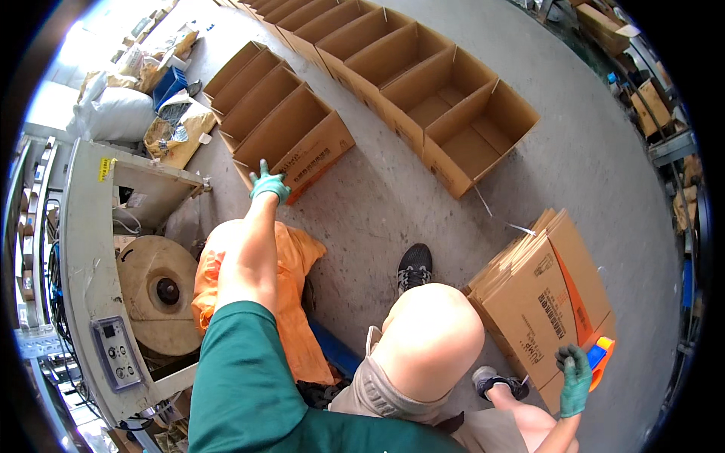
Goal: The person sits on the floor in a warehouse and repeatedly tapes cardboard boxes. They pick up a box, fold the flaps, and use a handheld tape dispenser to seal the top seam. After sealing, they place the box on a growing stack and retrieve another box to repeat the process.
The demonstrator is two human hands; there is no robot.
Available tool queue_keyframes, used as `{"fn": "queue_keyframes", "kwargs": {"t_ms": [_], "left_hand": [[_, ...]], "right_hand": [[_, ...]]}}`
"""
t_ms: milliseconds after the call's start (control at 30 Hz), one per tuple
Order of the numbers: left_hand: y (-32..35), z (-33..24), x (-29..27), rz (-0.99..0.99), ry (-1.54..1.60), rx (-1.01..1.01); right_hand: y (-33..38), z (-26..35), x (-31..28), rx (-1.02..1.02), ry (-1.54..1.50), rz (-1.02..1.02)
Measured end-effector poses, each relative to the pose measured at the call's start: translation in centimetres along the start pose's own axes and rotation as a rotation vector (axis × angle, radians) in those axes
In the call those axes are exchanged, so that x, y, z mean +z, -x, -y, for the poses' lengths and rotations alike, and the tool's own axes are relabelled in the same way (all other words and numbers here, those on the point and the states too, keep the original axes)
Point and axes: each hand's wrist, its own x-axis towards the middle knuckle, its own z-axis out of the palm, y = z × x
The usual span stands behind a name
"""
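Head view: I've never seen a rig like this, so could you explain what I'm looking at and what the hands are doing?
There is no robot here. A wide fisheye camera on a person's head looks down, so straight edges bend near the rim. The green-gloved left hand has its fingers spread at the edge of an open brown cardboard box. The green-gloved right hand is beside an orange-and-blue plastic tape dispenser; whether it grips it is unclear. On the grey floor are a long row of open brown boxes and a stack of flattened brown cartons. At left stands a pale metal machine with a round disc.
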Motion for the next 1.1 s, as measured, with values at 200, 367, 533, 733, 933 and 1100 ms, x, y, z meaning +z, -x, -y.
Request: {"fn": "queue_keyframes", "kwargs": {"t_ms": [200,367,533,733,933,1100], "left_hand": [[-1.1,0.2,0.8,-0.174,-0.264,0.27],[3.9,-7.5,-1.5,-0.369,-0.048,0.722],[22.7,-25.8,-10.1,-0.065,0.278,1.222],[35.9,-39.3,-8.0,0.242,-0.186,1.182],[43.9,-39.0,-2.9,-0.062,-0.543,1.287],[54.6,-34.9,-5.7,0.092,-0.214,1.581]], "right_hand": [[1.0,0.8,-1.1,-0.118,0.352,-0.006],[2.0,3.8,-6.5,-0.004,0.739,-0.183],[3.1,-1.1,-11.8,0.154,1.138,-0.131],[1.1,-4.8,-9.0,0.192,1.166,-0.08],[0.7,-5.4,-9.5,0.213,1.169,-0.01],[2.3,3.6,-8.3,-0.325,0.841,-0.407]]}}
